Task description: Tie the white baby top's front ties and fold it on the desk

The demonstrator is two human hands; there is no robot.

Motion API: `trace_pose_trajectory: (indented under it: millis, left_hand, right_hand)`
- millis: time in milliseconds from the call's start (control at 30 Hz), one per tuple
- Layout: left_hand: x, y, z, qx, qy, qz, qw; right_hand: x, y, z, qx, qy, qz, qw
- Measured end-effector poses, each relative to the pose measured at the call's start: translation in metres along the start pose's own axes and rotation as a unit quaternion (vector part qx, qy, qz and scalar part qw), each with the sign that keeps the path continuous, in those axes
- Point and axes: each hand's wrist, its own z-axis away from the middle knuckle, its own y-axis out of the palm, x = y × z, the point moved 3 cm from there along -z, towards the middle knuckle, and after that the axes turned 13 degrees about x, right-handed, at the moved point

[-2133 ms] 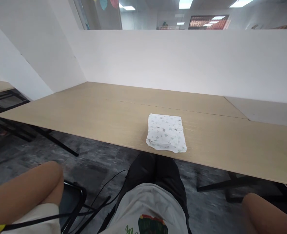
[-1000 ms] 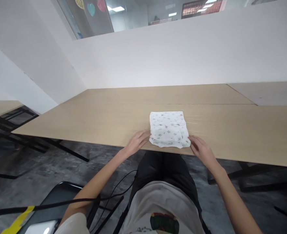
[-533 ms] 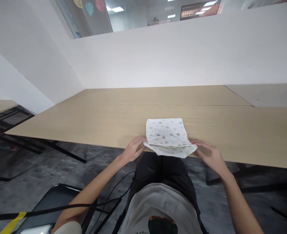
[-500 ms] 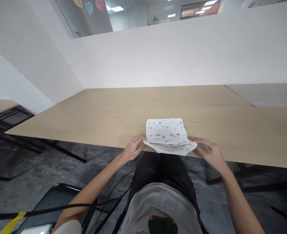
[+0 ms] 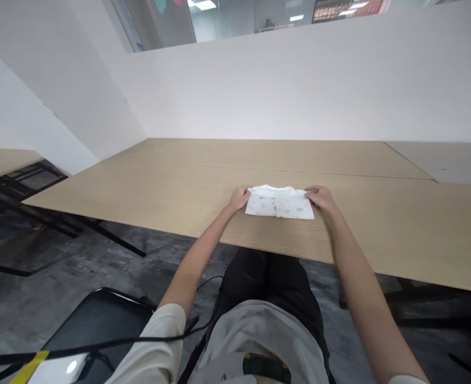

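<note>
A small white baby shirt with a sparse dark print lies folded into a flat, wide strip on the wooden table. A dipped edge like a neckline runs along its far side, and a seam or overlap shows down its middle. At its far left corner, my left hand is closed with the fingertips on the cloth. My right hand pinches the far right corner between thumb and fingers.
The light wooden table reaches back to a white wall. Below its near edge, a black chair stands at left, with a white device on it. A black cable crosses above the chair.
The far part of the shirt has been folded over, so it is now a shorter strip. Both hands have moved from its near corners, away from me, to its far corners.
</note>
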Motion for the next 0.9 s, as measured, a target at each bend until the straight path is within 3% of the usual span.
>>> trace_pose_trajectory:
  millis: [133, 300, 433, 533, 667, 767, 900]
  left_hand:
    - [0.002, 0.004, 0.003, 0.005, 0.007, -0.054, 0.999]
    - [-0.002, 0.004, 0.008, -0.004, 0.019, -0.060, 0.998]
    - [-0.003, 0.003, 0.009, -0.014, -0.060, -0.097, 0.993]
    - [-0.003, 0.000, 0.010, -0.041, -0.100, -0.109, 0.988]
    - [0.003, -0.002, 0.008, -0.072, -0.071, -0.053, 0.993]
    - [0.010, -0.001, 0.004, -0.059, -0.020, -0.029, 0.998]
    - [0.018, 0.002, 0.001, -0.046, -0.005, 0.017, 0.999]
  right_hand:
    - [-0.004, 0.000, 0.001, -0.020, -0.018, 0.078, 0.997]
    - [-0.002, 0.002, 0.008, -0.056, -0.027, 0.101, 0.993]
    - [0.003, 0.004, 0.013, -0.079, -0.004, 0.247, 0.966]
    - [0.005, 0.005, 0.013, -0.091, -0.056, 0.310, 0.945]
    - [0.003, 0.007, 0.008, -0.076, -0.119, 0.298, 0.944]
    - [0.000, 0.010, 0.005, -0.049, -0.114, 0.273, 0.954]
    - [-0.002, 0.011, 0.002, -0.042, -0.100, 0.237, 0.965]
